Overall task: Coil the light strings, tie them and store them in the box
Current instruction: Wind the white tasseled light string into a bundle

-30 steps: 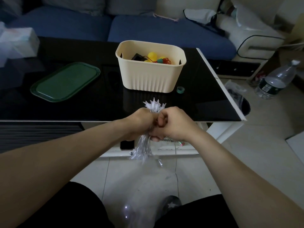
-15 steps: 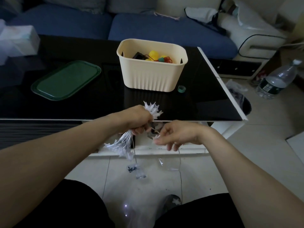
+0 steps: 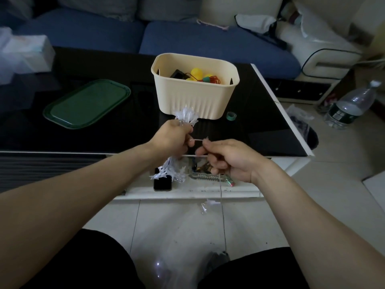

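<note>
My left hand point(image 3: 174, 140) grips a coiled bundle of white star-shaped light string point(image 3: 186, 117); star tips stick out above the fist and below it. My right hand point(image 3: 228, 159) pinches the thin wire point(image 3: 198, 139) that runs from the bundle, and the rest of the wire hangs down to the floor with a loose star. Both hands are over the near edge of the black table point(image 3: 270, 130). Behind them stands the cream box point(image 3: 195, 97), which holds a coloured light string point(image 3: 201, 75) with yellow bulbs.
A green lid point(image 3: 86, 103) lies on the table's left. A small green tape roll point(image 3: 231, 115) sits right of the box. A phone point(image 3: 162, 183) lies on the shelf below. A water bottle point(image 3: 352, 105) stands on the floor at right. A blue sofa is behind.
My hands have come apart and risen. The left hand turned the bundle upright over the table edge. The right hand drew the wire out to the right.
</note>
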### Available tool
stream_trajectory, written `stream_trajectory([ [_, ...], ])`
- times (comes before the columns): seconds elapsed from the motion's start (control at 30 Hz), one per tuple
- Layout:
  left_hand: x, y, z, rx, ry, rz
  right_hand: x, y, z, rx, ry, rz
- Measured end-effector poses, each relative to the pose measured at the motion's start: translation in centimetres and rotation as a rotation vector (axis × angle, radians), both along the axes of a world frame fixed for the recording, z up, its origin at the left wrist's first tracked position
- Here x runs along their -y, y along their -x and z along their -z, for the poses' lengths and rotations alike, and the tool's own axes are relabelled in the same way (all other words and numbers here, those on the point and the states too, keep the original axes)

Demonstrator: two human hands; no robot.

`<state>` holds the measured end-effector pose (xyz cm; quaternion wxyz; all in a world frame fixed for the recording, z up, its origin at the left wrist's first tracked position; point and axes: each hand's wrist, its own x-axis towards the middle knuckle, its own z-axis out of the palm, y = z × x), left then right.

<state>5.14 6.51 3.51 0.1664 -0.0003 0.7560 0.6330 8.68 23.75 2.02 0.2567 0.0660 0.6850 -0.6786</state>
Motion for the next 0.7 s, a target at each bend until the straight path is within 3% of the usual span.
stream_trajectory([
  [0.17, -0.6, -0.1, 0.6, 0.015, -0.037, 0.055, 0.3, 0.1, -0.2, -0.121, 0.087, 0.149],
  [0.37, -1.0, -0.4, 1.0, 0.023, -0.017, 0.102, 0.7, -0.4, -0.4, -0.416, -0.164, 0.237],
  [0.7, -1.7, -1.0, 1.6, 0.038, -0.066, 0.206, 1.6, -0.6, -0.4, -0.377, -0.140, 0.480],
])
